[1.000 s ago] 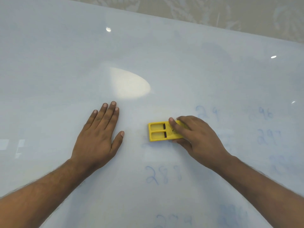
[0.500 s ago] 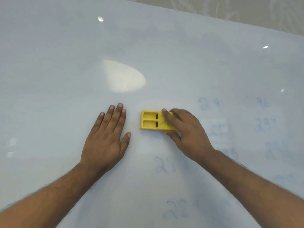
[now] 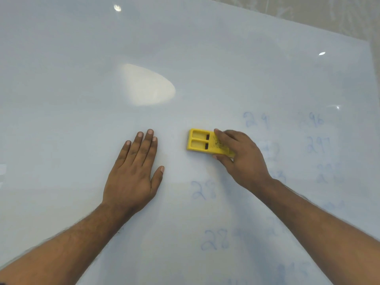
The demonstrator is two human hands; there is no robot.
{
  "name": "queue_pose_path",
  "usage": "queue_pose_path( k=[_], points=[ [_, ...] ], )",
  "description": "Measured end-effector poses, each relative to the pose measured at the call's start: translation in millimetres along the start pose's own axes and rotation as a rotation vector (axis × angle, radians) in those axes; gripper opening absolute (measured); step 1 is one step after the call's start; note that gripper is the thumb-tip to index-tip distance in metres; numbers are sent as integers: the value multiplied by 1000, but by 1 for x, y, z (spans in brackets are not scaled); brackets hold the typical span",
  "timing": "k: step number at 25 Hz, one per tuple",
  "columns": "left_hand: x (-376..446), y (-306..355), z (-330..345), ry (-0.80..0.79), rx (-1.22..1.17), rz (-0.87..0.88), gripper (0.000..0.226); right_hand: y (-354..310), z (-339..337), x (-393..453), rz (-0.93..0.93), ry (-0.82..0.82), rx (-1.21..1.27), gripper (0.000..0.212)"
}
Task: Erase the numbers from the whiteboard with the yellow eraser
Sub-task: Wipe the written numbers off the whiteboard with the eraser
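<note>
A yellow eraser (image 3: 200, 142) lies flat on the whiteboard (image 3: 82, 79), a little right of centre. My right hand (image 3: 238, 157) grips its right end, and the left end with two recesses sticks out. My left hand (image 3: 133, 173) rests palm down on the board to the eraser's left, fingers spread, holding nothing. Faint blue numbers remain on the right and lower part of the board: one (image 3: 256, 120) above my right hand, another (image 3: 203, 190) below the eraser, and several smudged ones further right and down.
The whiteboard's upper and right edges (image 3: 308, 27) meet a beige patterned surface (image 3: 329, 11) behind it. A bright light reflection (image 3: 146, 85) sits on the board above my left hand.
The view has shifted, so the board's right edge now shows. My right hand has kept the eraser pressed to the board; the number below it looks more rubbed out. My left hand stays flat.
</note>
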State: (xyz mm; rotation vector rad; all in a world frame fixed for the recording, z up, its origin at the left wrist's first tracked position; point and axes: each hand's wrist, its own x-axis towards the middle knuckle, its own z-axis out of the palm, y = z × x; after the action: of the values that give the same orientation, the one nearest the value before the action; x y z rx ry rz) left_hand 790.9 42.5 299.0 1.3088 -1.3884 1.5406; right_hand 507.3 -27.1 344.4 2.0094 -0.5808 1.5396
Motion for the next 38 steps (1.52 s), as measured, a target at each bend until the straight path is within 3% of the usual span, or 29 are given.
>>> queue_pose_path(
  k=[3, 10, 13, 18, 23, 32, 38],
  points=[
    [1, 1, -1, -6, 6, -10, 68, -10, 12, 2, -23, 11, 50, 56],
    [-12, 12, 2, -19, -21, -111, 67, 12, -1, -64, -305, -189, -34, 46],
    [-22, 21, 1, -39, -21, -151, 68, 28, -15, -80, -257, -257, -41, 46],
    [-37, 31, 3, -51, -27, -182, 68, 27, -16, -59, -68, -180, 19, 53],
    [-50, 37, 5, -29, -22, -171, 68, 4, 5, -65, -113, -151, 75, 54],
    [-68, 43, 4, -51, -42, -158, 68, 16, 2, -120, -261, -308, -8, 47],
    [-84, 53, 5, -67, -45, -162, 68, 3, 6, -100, -145, -184, -2, 49]
  ],
)
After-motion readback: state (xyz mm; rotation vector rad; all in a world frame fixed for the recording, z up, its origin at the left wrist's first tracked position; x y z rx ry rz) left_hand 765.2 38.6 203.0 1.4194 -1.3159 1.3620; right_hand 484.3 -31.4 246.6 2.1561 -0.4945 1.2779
